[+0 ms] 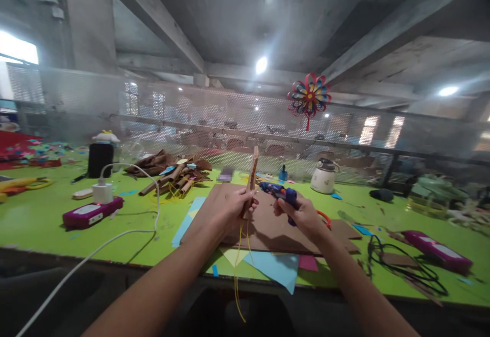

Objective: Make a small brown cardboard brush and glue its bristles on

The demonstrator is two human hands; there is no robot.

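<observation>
Left grip: the left hand (233,207) is clenched around the lower end of a brown strip (253,168), just left of the middle of the frame.
Right grip: the right hand (302,214) is wrapped around the handle of a blue glue gun (279,192), just right of the middle.
Strip axis: the strip is held nearly upright, its top tipped slightly to the right, and its upper part rises clear above the fingers.
Gun axis: the gun is held close to level, with its nozzle pointed to the left and a little upward.
Key relation: the nozzle is found just to the right of the strip, at the height where the strip leaves the left grip. Whether the tip touches the strip cannot be told.
Hands: the two hands are set near each other at the same height and are not touching.
Strands: thin yellow strands (239,270) are seen hanging from under the left hand, down past the near edge of the surface.
Below the hands: a brown sheet (268,230) is laid flat on the green surface (46,219), with light blue paper (275,268) at its near edge.
Left of frame: a pile of brown rolls (172,171) and a magenta power strip (92,213) are seen well apart from the hands.
</observation>
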